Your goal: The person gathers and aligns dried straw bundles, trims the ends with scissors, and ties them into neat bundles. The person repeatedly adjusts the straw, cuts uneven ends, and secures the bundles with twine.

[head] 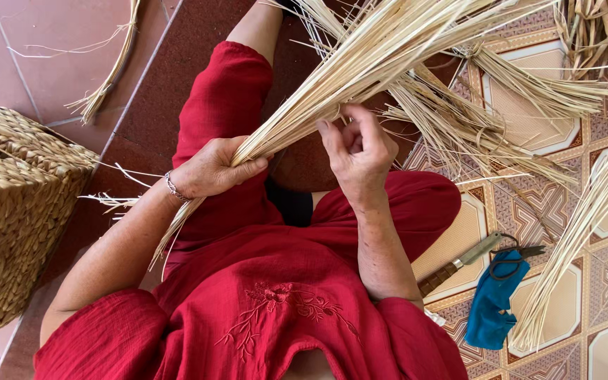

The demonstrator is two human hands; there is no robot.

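Note:
I sit on the floor in red clothes. My left hand (214, 167) is closed around a thick bundle of pale straw strands (360, 60) that fans out toward the upper right. My right hand (357, 148) is raised beside the bundle, thumb and fingers pinched on a few thin strands pulled from it. The bundle's short ends stick out below my left wrist, which wears a bracelet.
A woven basket (15, 204) stands at the left. Loose straw bundles (578, 225) lie on the patterned tiles at the right. A knife (462, 260), scissors (518, 257) and a blue cloth (494, 302) lie near my right knee. More straw (110, 70) lies upper left.

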